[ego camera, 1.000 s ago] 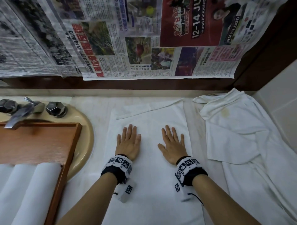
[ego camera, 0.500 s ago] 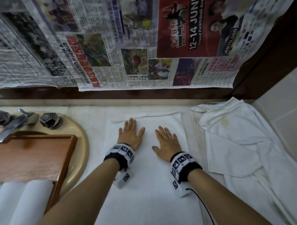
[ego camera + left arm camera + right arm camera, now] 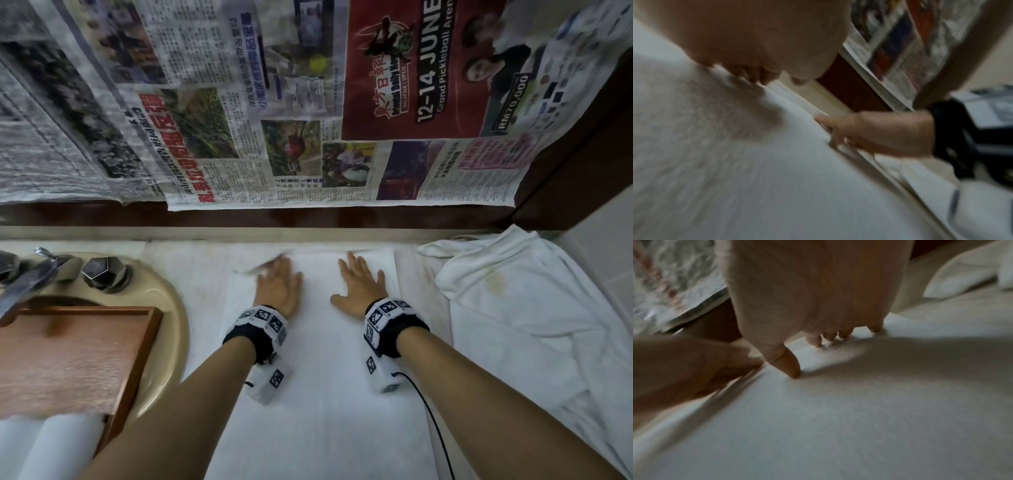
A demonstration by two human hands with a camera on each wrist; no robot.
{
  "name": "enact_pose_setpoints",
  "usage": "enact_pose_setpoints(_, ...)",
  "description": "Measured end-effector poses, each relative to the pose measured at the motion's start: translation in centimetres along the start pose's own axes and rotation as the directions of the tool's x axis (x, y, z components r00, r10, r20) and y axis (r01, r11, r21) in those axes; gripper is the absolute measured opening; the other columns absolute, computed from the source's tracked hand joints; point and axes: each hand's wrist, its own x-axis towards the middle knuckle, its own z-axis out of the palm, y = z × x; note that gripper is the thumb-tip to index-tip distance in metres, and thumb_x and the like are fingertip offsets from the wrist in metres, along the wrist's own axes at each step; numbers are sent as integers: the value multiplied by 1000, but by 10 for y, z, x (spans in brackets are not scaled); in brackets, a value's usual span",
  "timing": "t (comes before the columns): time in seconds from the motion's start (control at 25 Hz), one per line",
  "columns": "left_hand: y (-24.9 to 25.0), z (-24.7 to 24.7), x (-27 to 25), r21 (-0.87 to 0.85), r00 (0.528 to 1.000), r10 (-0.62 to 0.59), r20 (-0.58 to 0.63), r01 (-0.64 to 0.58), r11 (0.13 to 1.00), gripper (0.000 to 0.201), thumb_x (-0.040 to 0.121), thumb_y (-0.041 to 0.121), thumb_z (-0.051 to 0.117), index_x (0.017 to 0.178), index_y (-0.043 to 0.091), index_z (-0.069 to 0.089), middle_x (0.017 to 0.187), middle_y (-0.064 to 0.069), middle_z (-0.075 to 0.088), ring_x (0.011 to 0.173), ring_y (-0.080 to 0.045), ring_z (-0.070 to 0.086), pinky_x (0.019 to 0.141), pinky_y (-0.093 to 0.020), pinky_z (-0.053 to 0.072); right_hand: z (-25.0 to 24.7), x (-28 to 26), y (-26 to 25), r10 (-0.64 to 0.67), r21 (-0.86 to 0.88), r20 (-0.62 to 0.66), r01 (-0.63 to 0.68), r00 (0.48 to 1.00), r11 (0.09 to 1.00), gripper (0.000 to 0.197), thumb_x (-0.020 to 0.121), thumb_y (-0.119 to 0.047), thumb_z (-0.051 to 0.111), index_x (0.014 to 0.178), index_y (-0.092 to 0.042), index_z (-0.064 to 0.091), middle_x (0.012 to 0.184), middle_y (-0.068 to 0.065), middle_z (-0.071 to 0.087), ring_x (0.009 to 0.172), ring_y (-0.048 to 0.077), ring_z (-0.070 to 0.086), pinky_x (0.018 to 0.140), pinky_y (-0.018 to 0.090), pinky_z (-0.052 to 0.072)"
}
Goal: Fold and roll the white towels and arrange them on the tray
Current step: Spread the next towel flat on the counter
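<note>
A white towel [image 3: 322, 394] lies flat along the counter in front of me. Both hands press on its far end, palms down. My left hand [image 3: 278, 286] has blurred fingertips at the towel's far left edge, where a thin flap [image 3: 255, 270] stands up slightly. A palm's width to its right, my right hand [image 3: 360, 284] keeps its fingers straight, their tips on the cloth [image 3: 838, 335]. The wooden tray [image 3: 135, 363] sits over the sink at the left. Two rolled white towels [image 3: 51, 448] lie at its near end.
A heap of crumpled white towels [image 3: 534, 329] fills the counter's right side up to the tiled wall. The faucet [image 3: 32, 277] and a dark knob [image 3: 99, 272] stand behind the beige sink rim [image 3: 174, 318]. Newspaper [image 3: 260, 113] covers the wall behind.
Both hands have slid away from me along the towel to its far edge. The folded flap at that edge now lies flatter and narrower.
</note>
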Motion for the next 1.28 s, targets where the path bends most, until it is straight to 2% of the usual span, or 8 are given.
enact_pose_setpoints(0.08, 3, -5, 0, 44, 998, -50, -41, 52, 998, 58, 104, 35, 28, 154, 10, 12, 163, -5, 4, 150, -22, 2, 120, -47, 1, 0, 2, -3, 44, 43, -10, -43, 999, 998, 98, 86, -38, 57, 154, -15, -10, 159, 1, -23, 147, 19, -20, 118, 51, -9)
enact_pose_setpoints(0.24, 27, 10, -2, 40, 980, 165, 112, -170, 985, 54, 105, 36, 20, 156, 24, 4, 163, 3, -7, 149, -17, -12, 118, -45, -9, 10, 5, -17, -119, 15, -8, 119, 993, 993, 102, 79, -24, 59, 154, -26, -10, 159, -7, -24, 145, 16, -24, 115, 55, -13)
enact_pose_setpoints(0.36, 5, 8, 9, 213, 979, 120, 164, -154, 965, 52, 104, 45, 14, 153, 40, -3, 159, 12, -20, 146, -14, -22, 116, -43, -17, 13, 10, -11, -89, 12, -2, 89, 996, 996, 100, 77, -28, 55, 153, -37, -8, 156, -14, -28, 143, 12, -29, 110, 59, -20)
enact_pose_setpoints(0.52, -24, -6, 13, 236, 985, 67, 159, -104, 966, 51, 101, 52, 9, 150, 48, -4, 157, 16, -24, 144, -9, -25, 116, -41, -19, 10, 13, 6, -66, 65, 1, 66, 998, 996, 95, 78, -43, 54, 151, -44, -6, 155, -16, -30, 141, 8, -32, 108, 58, -24)
enact_pose_setpoints(0.8, -59, -21, 15, 217, 992, -118, 51, 104, 971, 58, 101, 50, 9, 151, 34, -15, 157, 10, -28, 144, -11, -25, 117, -41, -16, 4, 13, 38, 21, 37, -24, -20, 999, 999, 88, 87, -68, 39, 151, -40, -15, 153, -11, -36, 140, 10, -35, 111, 53, -23)
enact_pose_setpoints(0.96, -70, -25, 15, 245, 985, -172, -3, 167, 955, 66, 100, 54, 13, 152, 26, -18, 157, 8, -27, 146, -15, -23, 118, -42, -15, 7, 13, 48, 184, 71, -88, -178, 979, 981, 88, 88, -74, 23, 150, -30, -20, 152, -10, -38, 140, 10, -34, 111, 55, -22)
enact_pose_setpoints(1.12, -71, -27, 14, 280, 981, -193, 12, 182, 943, 68, 99, 56, 12, 153, 25, -16, 159, 5, -25, 146, -17, -22, 118, -48, -14, 2, 13, 48, 234, 101, -46, -228, 971, 968, 90, 89, -73, 24, 151, -25, -20, 152, -9, -38, 142, 12, -31, 111, 58, -20)
enact_pose_setpoints(1.28, -40, -36, -4, 296, 985, -171, -7, 165, 941, 65, 101, 52, 10, 152, 22, -16, 157, 2, -28, 145, -19, -25, 115, -53, -15, -7, -15, 23, 235, 80, -52, -230, 971, 970, 82, 95, -63, 24, 154, -16, -9, 158, -4, -27, 145, 15, -26, 111, 60, -18)
